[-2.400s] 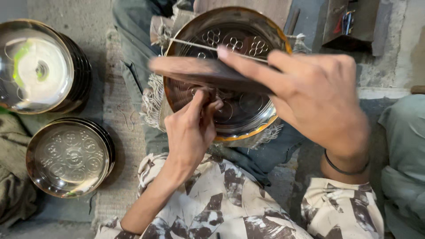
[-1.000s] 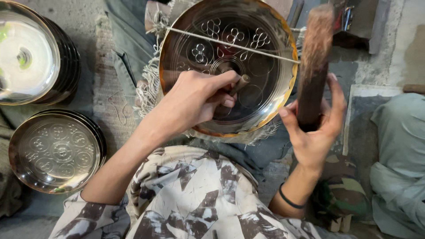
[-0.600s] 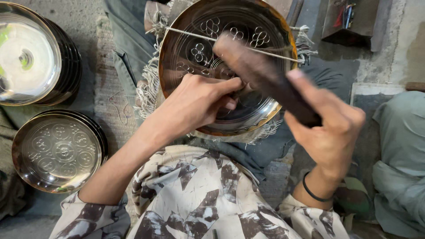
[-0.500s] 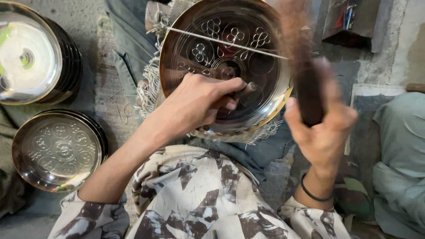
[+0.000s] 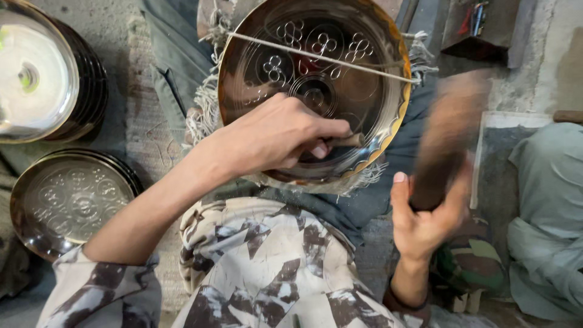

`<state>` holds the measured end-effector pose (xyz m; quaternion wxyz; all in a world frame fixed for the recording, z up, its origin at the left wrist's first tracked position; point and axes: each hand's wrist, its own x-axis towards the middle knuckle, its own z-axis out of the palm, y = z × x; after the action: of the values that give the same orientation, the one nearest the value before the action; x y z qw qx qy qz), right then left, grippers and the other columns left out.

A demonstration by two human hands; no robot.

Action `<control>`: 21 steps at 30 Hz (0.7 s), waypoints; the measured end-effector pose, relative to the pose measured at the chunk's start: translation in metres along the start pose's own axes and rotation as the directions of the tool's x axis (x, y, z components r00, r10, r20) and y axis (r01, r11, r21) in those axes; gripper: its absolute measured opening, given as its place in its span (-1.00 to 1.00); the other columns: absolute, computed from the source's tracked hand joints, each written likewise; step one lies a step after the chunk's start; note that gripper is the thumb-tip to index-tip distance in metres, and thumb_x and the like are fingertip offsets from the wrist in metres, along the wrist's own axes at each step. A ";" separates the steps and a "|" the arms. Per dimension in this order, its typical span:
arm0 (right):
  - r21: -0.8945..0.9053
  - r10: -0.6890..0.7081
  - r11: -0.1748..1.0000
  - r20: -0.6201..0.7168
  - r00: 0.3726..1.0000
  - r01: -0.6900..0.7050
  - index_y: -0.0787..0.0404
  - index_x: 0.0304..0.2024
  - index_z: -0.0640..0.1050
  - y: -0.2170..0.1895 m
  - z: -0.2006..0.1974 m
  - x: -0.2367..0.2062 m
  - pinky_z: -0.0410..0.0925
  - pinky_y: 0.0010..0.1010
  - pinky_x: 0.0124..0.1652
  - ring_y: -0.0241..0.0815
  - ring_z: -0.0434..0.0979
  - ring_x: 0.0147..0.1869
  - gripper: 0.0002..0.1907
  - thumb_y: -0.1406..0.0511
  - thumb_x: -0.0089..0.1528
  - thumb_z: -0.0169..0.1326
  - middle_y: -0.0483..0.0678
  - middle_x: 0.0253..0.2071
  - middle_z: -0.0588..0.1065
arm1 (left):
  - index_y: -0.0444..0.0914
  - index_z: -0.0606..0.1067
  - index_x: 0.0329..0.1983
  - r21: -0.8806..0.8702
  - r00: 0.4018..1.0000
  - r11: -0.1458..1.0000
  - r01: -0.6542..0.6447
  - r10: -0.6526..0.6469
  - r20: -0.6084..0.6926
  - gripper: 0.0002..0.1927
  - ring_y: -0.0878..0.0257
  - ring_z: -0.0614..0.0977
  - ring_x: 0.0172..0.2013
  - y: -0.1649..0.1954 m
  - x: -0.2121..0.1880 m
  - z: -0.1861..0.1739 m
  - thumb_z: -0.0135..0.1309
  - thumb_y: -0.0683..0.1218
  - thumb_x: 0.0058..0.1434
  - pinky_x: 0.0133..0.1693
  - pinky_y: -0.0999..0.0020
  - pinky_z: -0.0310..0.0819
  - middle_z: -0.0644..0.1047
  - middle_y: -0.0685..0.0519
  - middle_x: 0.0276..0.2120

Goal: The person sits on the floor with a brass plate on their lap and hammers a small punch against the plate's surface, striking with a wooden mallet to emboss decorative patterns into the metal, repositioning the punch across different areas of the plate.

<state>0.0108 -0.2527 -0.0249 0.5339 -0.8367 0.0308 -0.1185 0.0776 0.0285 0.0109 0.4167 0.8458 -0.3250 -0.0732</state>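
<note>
A round brass plate [image 5: 364,36] with engraved flower patterns lies in front of me on a frayed cloth, with a thin string stretched across its upper part. My left hand [image 5: 273,136] rests on the plate's lower half, shut on a small chisel [image 5: 349,141] whose tip points right onto the metal. My right hand [image 5: 428,215] is raised to the right of the plate, gripping a dark wooden mallet [image 5: 449,136] that is blurred by motion and held upright, clear of the chisel.
A stack of plain shiny plates [image 5: 36,73] stands at the upper left. An engraved plate [image 5: 67,197] lies on a stack at the lower left. Another person's green-clad leg [image 5: 546,212] is at the right. A small box with tools [image 5: 480,24] sits at the top right.
The mallet has swung repeatedly between the chisel and the right side; it is now lifted away to the right. My left hand keeps the chisel on the plate, shifted slightly.
</note>
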 end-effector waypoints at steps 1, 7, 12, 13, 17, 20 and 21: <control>0.025 -0.028 0.999 -0.008 1.000 0.028 0.31 0.50 0.12 0.006 0.000 -0.004 0.42 -0.31 -0.37 -0.10 0.49 -0.43 -0.16 0.41 0.27 0.24 0.10 -0.22 0.47 | -0.21 0.50 -0.01 0.021 0.999 0.999 -0.039 0.039 0.011 -0.52 -0.07 0.68 -0.32 -0.001 0.001 -0.001 0.16 -0.32 -0.06 -0.38 0.07 0.50 0.64 -0.02 -0.44; -0.357 -0.489 0.778 0.172 0.855 0.517 0.13 0.44 0.16 0.014 -0.006 -0.006 0.49 -0.24 -0.29 0.02 0.61 -0.31 -0.17 0.49 0.21 0.25 0.18 -0.26 0.53 | -0.09 0.51 0.13 0.021 0.994 0.998 -0.067 0.065 0.085 -0.35 -0.06 0.68 -0.39 -0.004 0.002 -0.002 0.11 -0.35 -0.09 -0.37 0.09 0.52 0.64 0.01 -0.44; -0.215 -0.351 0.908 0.076 0.933 0.359 0.27 0.37 0.33 0.008 -0.001 -0.009 0.46 -0.32 -0.31 -0.07 0.58 -0.41 -0.37 0.45 0.28 0.24 0.10 -0.35 0.53 | -0.14 0.50 0.08 0.052 0.977 0.978 -0.201 0.196 0.080 -0.54 -0.09 0.66 -0.37 -0.007 0.008 -0.001 0.23 -0.19 0.06 -0.40 0.02 0.48 0.64 -0.05 -0.38; -0.349 -0.455 0.797 0.192 0.870 0.494 0.28 0.34 0.37 0.008 -0.001 -0.011 0.46 -0.26 -0.26 0.03 0.59 -0.34 -0.37 0.46 0.23 0.23 0.17 -0.29 0.55 | -0.13 0.51 0.10 0.032 0.971 0.973 -0.228 0.225 0.078 -0.52 -0.09 0.66 -0.39 -0.008 0.009 -0.001 0.23 -0.18 0.06 -0.40 0.02 0.48 0.64 -0.07 -0.39; -0.120 -0.124 0.986 -0.074 0.989 0.115 0.36 0.30 0.31 0.015 0.002 -0.019 0.46 -0.28 -0.25 -0.05 0.57 -0.45 -0.34 0.40 0.20 0.26 0.03 -0.45 0.54 | -0.14 0.50 0.08 0.115 0.965 0.975 -0.192 0.165 0.206 -0.61 -0.08 0.66 -0.40 -0.011 0.017 -0.003 0.22 -0.14 0.16 -0.39 0.01 0.49 0.63 -0.08 -0.45; -0.439 -0.519 0.707 0.209 0.829 0.554 0.41 0.28 0.44 0.022 0.002 -0.022 0.47 -0.13 -0.13 0.19 0.62 -0.19 -0.41 0.45 0.20 0.28 0.22 -0.19 0.56 | -0.14 0.52 0.11 0.070 0.956 0.972 -0.225 0.207 0.207 -0.55 -0.09 0.65 -0.46 -0.008 0.020 -0.002 0.21 -0.16 0.11 -0.43 0.02 0.50 0.62 -0.10 -0.47; -0.394 -0.449 0.790 0.149 0.881 0.470 0.42 0.28 0.43 0.025 0.003 -0.024 0.48 -0.17 -0.09 0.13 0.64 -0.13 -0.43 0.43 0.24 0.27 0.21 -0.14 0.57 | -0.16 0.53 0.06 0.059 0.950 0.970 -0.234 0.215 0.224 -0.58 -0.08 0.66 -0.45 -0.007 0.021 -0.003 0.21 -0.16 0.09 -0.44 0.02 0.49 0.63 -0.08 -0.48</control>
<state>-0.0095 -0.2562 -0.0524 0.2973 -0.9161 -0.1614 -0.2151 0.0984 0.0207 0.0107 0.3481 0.8072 -0.4654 -0.1029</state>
